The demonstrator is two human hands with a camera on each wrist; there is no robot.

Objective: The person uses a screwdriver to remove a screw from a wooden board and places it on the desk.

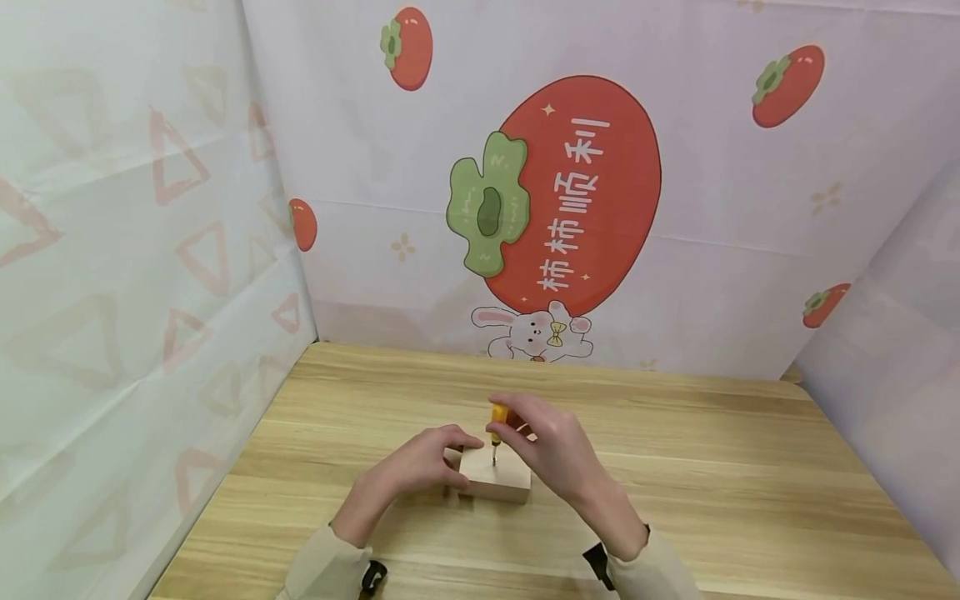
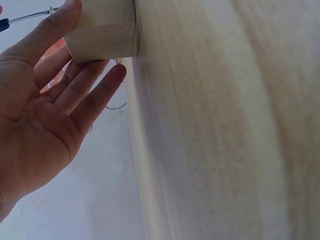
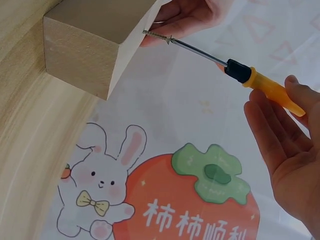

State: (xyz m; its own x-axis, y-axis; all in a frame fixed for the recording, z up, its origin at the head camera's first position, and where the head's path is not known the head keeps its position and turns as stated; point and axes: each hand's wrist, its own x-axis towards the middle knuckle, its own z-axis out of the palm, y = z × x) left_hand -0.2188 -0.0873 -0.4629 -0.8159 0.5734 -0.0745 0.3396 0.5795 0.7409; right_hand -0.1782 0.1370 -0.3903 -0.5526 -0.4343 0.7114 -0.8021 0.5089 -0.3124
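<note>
A pale wooden block (image 1: 512,477) lies on the table in the head view. My left hand (image 1: 422,460) grips its left end between thumb and fingers; the left wrist view shows the little finger (image 2: 102,95) extended off the block. My right hand (image 1: 558,446) pinches the yellow handle (image 3: 272,90) of a screwdriver between thumb and fingertips. The shaft stands nearly upright above the block, with its tip at the head of a screw (image 3: 156,35). That screw's point meets the block's top face, and most of its thread shows in the right wrist view.
The wood-grain table (image 1: 712,483) extends around the block on all sides. Behind it hangs a white cloth (image 1: 360,283) printed with persimmons and a rabbit. Another patterned cloth (image 1: 112,275) hangs along the left side.
</note>
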